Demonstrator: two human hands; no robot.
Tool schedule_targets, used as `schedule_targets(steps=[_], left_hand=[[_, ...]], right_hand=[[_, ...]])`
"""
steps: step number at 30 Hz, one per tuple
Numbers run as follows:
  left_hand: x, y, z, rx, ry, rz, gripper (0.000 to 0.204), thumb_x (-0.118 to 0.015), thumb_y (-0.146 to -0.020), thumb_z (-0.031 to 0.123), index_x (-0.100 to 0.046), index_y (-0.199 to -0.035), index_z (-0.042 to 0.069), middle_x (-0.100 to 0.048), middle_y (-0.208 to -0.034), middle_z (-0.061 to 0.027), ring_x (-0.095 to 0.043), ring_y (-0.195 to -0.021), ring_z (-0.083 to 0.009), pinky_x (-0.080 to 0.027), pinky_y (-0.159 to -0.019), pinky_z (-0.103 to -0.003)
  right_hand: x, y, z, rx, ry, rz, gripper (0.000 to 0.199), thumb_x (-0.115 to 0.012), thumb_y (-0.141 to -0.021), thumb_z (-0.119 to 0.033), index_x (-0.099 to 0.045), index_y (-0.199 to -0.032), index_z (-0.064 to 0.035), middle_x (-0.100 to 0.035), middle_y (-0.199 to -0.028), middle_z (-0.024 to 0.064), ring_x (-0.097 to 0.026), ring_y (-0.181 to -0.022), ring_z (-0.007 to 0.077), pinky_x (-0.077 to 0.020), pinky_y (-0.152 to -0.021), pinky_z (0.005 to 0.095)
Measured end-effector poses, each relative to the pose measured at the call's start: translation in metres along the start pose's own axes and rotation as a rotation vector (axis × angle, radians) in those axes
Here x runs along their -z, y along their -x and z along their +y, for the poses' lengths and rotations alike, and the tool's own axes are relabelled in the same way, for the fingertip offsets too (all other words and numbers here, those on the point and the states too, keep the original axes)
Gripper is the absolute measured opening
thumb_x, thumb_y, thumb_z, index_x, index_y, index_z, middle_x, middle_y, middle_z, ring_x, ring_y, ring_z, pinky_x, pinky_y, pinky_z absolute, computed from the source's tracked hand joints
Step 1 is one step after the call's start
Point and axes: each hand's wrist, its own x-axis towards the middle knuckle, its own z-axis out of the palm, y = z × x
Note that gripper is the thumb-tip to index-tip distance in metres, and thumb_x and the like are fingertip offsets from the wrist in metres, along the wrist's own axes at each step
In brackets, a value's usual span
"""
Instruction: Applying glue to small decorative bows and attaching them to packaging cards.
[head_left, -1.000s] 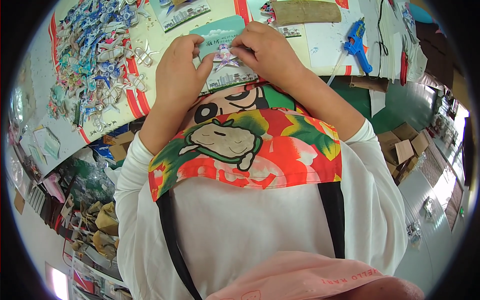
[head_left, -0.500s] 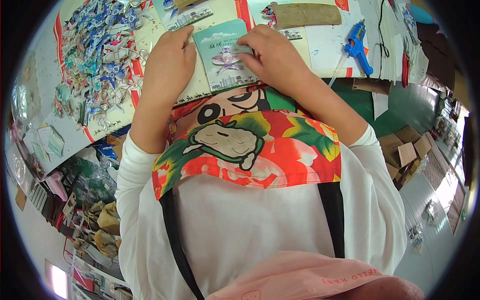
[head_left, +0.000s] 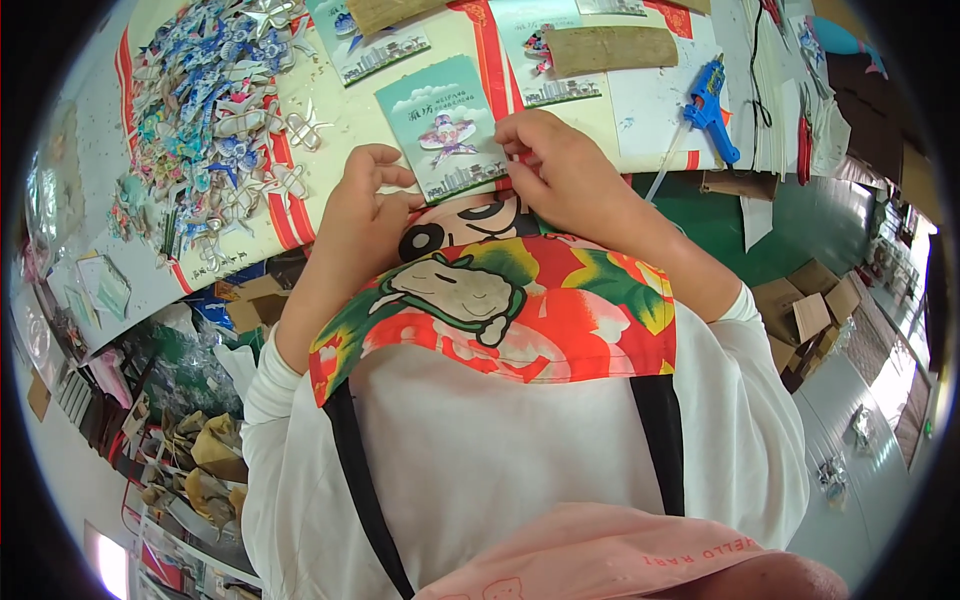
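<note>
A teal card with white clouds above and a grey skyline below lies at the table's near edge in front of me. On its middle sits a small pink and purple kite-shaped ornament. My left hand is at the card's lower left corner, its fingers curled and the thumb by the edge. At the right edge, my right hand pinches the card between thumb and bent fingers. Parts of the fingertips are hidden.
A large heap of small blue and white kite ornaments covers the table's left side. Brown curved strips rest on other cards at the back. A blue glue gun lies at the right, near red-handled pliers. Cardboard boxes stand below.
Both hands have come nearer to me. My right hand has left the ornament for the card's right edge. The card has shifted nearer and tilted, and my left hand sits lower beside it.
</note>
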Motion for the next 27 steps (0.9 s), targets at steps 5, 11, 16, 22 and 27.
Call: schedule_targets(steps=[5,11,16,22,27], left_hand=[[0.021,-0.011,0.008,-0.189,-0.214,0.108,0.028,-0.050,-0.089,0.005,-0.057,-0.116,0.001,-0.066,-0.098,-0.0127,-0.067,-0.083,-0.0217,-0.051,-0.074,-0.031],[0.021,-0.046,0.030,-0.450,-0.583,0.347,0.025,-0.059,-0.089,0.014,-0.064,-0.110,0.001,-0.066,-0.097,-0.0097,-0.061,-0.075,-0.0209,-0.049,-0.072,-0.031],[0.008,-0.045,0.013,-0.574,-0.500,0.297,0.024,-0.066,-0.085,0.014,-0.066,-0.106,0.003,-0.063,-0.099,-0.0087,-0.059,-0.077,-0.0209,-0.049,-0.071,-0.031],[-0.002,-0.048,0.001,-0.664,-0.466,0.263,0.021,-0.070,-0.082,0.012,-0.066,-0.100,0.003,-0.061,-0.098,-0.0082,-0.058,-0.081,-0.0214,-0.048,-0.072,-0.031],[-0.004,-0.049,-0.002,-0.672,-0.573,0.262,0.019,-0.071,-0.081,0.008,-0.065,-0.098,0.003,-0.059,-0.099,-0.0080,-0.058,-0.084,-0.0209,-0.049,-0.077,-0.030]], right_hand=[[0.010,-0.007,0.000,-0.008,0.022,0.034,0.022,-0.058,-0.085,0.000,-0.059,-0.107,-0.0012,-0.065,-0.094,0.0122,-0.062,-0.078,0.0217,-0.0513,-0.071,0.0306],[0.016,-0.019,0.004,0.084,0.137,0.140,0.015,-0.061,-0.086,-0.004,-0.063,-0.101,-0.0011,-0.065,-0.091,0.0103,-0.060,-0.074,0.0209,-0.0489,-0.066,0.0312],[0.012,-0.037,0.012,0.179,0.195,0.129,0.011,-0.063,-0.086,-0.007,-0.065,-0.096,-0.0022,-0.065,-0.089,0.0084,-0.059,-0.071,0.0208,-0.0479,-0.065,0.0315],[0.001,-0.054,0.012,0.281,0.238,0.097,0.010,-0.066,-0.084,-0.010,-0.067,-0.093,-0.0042,-0.063,-0.087,0.0074,-0.058,-0.069,0.0216,-0.0477,-0.065,0.0318],[-0.005,-0.057,0.015,0.281,0.265,0.092,0.009,-0.067,-0.084,-0.011,-0.068,-0.091,-0.0051,-0.062,-0.087,0.0072,-0.058,-0.068,0.0227,-0.0477,-0.065,0.0323]])
